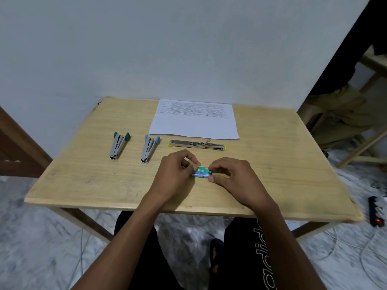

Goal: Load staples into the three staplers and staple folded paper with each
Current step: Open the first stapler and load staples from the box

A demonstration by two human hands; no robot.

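Observation:
A small green staple box [202, 171] rests on the wooden table [83, 176], pinched at its left end by my left hand [177, 171] and at its right end by my right hand [232, 177]. Behind them a yellow-trimmed stapler [198, 144] lies swung fully open and flat. A stapler with dark green grips [118, 145] lies at the left. To its right is a stapler with blue grips [149, 148]. A printed sheet of paper [193, 122] lies flat at the table's back edge.
The table stands against a pale wall. A wooden frame with clothing [343, 109] is to the right. A black power strip [376, 214] and white cables lie on the marble floor at the right. My legs are under the table's front edge.

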